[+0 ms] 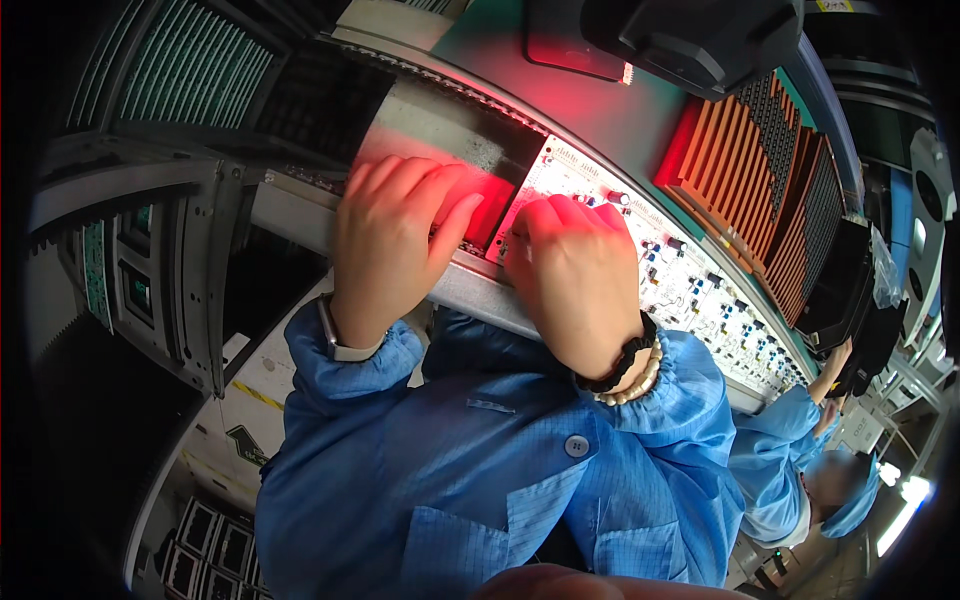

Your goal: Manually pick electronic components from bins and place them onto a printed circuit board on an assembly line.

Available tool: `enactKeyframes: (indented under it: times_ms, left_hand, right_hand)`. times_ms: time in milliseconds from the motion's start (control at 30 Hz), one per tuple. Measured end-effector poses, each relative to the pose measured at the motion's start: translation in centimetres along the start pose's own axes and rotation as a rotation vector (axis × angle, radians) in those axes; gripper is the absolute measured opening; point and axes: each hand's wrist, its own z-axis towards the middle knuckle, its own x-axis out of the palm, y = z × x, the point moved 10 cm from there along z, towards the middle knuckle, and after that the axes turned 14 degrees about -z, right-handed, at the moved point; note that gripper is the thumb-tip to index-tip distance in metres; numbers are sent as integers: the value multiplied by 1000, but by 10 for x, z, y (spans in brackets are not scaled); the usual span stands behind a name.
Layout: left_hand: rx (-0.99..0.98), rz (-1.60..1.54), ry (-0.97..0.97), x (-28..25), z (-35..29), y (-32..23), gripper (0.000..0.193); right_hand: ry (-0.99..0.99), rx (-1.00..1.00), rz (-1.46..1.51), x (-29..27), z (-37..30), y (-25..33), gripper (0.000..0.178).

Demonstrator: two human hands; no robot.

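A: How far along does the white circuit board (690, 290) look?

B: Well on, I'd judge. Small parts (676, 244) stand along most of the stretch that shows, dark and blue ones among them. Whether every place is filled, I can't tell; they're tiny and the glare is strong.

A: What's left, then?

B: Probably something at its left end, since the right hand (580, 275) is busy there. The exact step is hidden.

A: Where is the board relative to those fingers?

B: Directly beneath them, running off to the right from under the hand, along the far rail (450, 82). The right fingers curl down over its left end with their tips out of sight, so I can't say whether they pinch a part or merely rest.

A: And the left hand (390, 240)?

B: Just beyond the board's left edge, apart from it, over a metal plate (425, 120). Its fingers are bent, thumb held away; no object shows, but hidden tips leave its grip uncertain.

A: Further out?

B: Past the far rail, a green tabletop (610, 125) carries orange racks (735, 185) with rows of black pieces. At the right is a co-worker (770, 460) in blue.
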Motion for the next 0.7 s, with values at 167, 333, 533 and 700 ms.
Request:
enactKeyframes:
  times_ms: [167, 333, 533, 700]
  left_hand:
    - [-2, 15, -3, 1, 0, 0, 20]
    - [7, 48, 9, 3, 0, -3, 19]
    - [16, 69, 44, 12, -1, -8, 20]
    - [110, -65, -82, 1, -1, -13, 16]
  right_hand:
    - [21, 22, -25, -3, 1, 2, 14]
    - [-78, -68, -115, -10, -15, 16, 8]
    - [-172, -100, -43, -8, -50, 9, 32]
    - [-337, 80, 211, -52, -101, -73, 45]
